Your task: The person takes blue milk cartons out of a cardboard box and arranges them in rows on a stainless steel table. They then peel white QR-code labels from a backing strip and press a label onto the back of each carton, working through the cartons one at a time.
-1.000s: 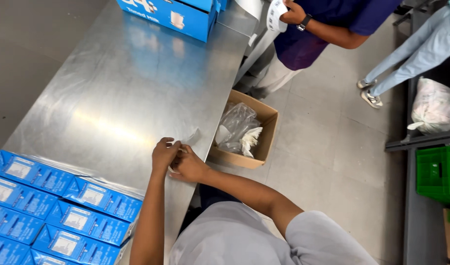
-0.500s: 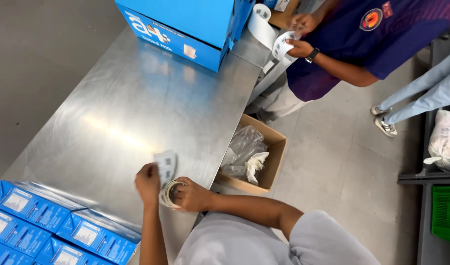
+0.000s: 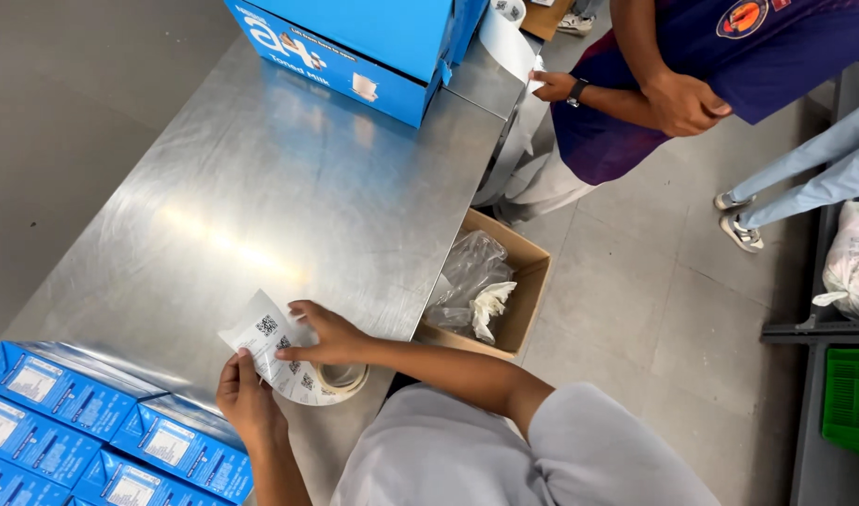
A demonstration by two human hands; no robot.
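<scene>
Your left hand [image 3: 250, 403] pinches the strip's loose end and your right hand [image 3: 328, 339] presses the label roll [image 3: 310, 379] beneath it; light, floppy paper, so likely best gripped near the roll.

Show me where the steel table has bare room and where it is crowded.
Free: the wide middle of the steel table, between the big blue carton and the hands. Crowded: the near corner, with blue packs, label roll, left hand and right hand.
</scene>
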